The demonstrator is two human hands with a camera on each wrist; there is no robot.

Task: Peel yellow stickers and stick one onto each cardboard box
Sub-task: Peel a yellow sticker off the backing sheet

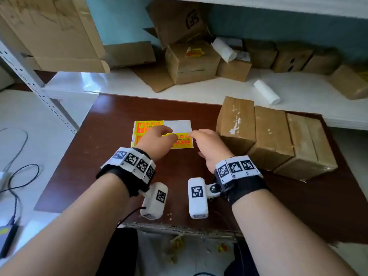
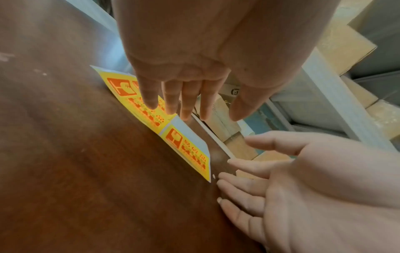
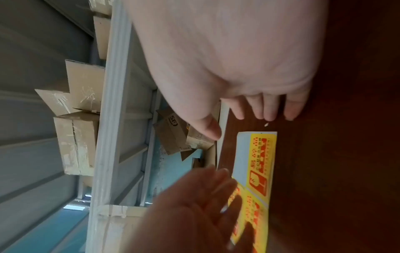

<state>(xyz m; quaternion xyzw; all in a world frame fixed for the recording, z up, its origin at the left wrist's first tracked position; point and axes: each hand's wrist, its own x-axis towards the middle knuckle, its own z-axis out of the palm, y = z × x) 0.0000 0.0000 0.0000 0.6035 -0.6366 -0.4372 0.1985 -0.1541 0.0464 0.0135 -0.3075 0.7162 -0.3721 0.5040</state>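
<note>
A sticker sheet [image 1: 179, 141] lies flat on the dark brown table [image 1: 111, 168]; it carries yellow-and-orange stickers, and its top right field is bare white backing. My left hand [image 1: 172, 135] reaches over the sheet [image 2: 188, 150] with straight fingers [image 2: 171, 102]; whether they touch it is unclear. My right hand [image 1: 194, 134] hovers open at the sheet's right edge [image 3: 262, 154], fingertips [image 3: 268, 114] just off it, holding nothing. Three brown cardboard boxes [image 1: 237, 124] [image 1: 271, 136] [image 1: 307, 146] stand in a row right of the hands; no yellow sticker shows on them.
Behind the table a white shelf [image 1: 209, 90] holds several more cardboard boxes [image 1: 191, 62], one with a yellow sticker on top, and two white paper rolls [image 1: 266, 92]. A metal rack upright [image 1: 37, 82] and black cables [image 1: 18, 176] are at the left.
</note>
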